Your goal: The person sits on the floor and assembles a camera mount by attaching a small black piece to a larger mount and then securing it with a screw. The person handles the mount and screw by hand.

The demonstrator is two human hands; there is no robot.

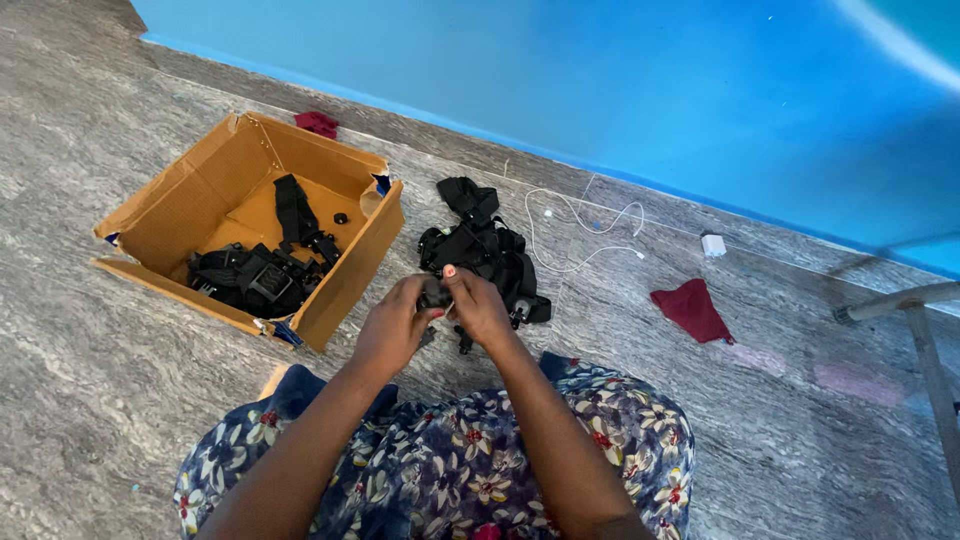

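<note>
Hands (437,312) pinch small, dark, blocky gadget (435,296) between them.

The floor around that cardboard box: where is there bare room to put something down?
Bare floor lies left of the cardboard box, and between the red cloth and the metal leg. It is crowded where both hands work, by the black strap pile and white cable.

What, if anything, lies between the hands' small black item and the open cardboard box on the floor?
Nothing visible does. The left hand and right hand hold the small black item together just beside the cardboard box; only bare floor separates them, and the box's top is open.
</note>
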